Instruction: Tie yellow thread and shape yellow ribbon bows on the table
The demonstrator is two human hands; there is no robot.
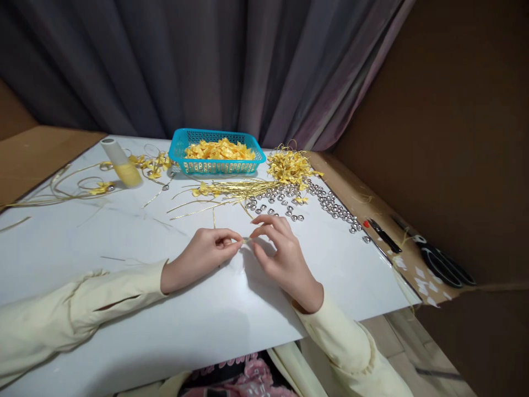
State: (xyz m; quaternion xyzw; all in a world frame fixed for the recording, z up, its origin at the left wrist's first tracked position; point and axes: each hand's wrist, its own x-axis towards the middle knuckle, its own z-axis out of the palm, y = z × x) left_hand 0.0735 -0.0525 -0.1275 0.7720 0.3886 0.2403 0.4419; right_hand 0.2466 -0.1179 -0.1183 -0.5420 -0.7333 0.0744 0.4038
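My left hand (206, 251) is closed in a pinch over the white tabletop, thumb and forefinger holding a thin gold cord (214, 218). A length of that cord sticks up behind the hand. Close against its fingertips is my right hand (281, 256), with thumb and forefinger at a short bit of the cord between the two hands and the other fingers raised. The fingertips partly hide this bit. Just beyond lie a bundle of gold cords (231, 190) and many loose silver beads (334, 207).
A blue basket (176, 160) of yellow ribbon pieces (221, 149) stands at the back. Beside it are a pile of yellow ribbon flowers (289, 164) and a tilted glue bottle (124, 165). Black scissors (442, 264) and a black-handled tool (384, 237) lie on cardboard at right.
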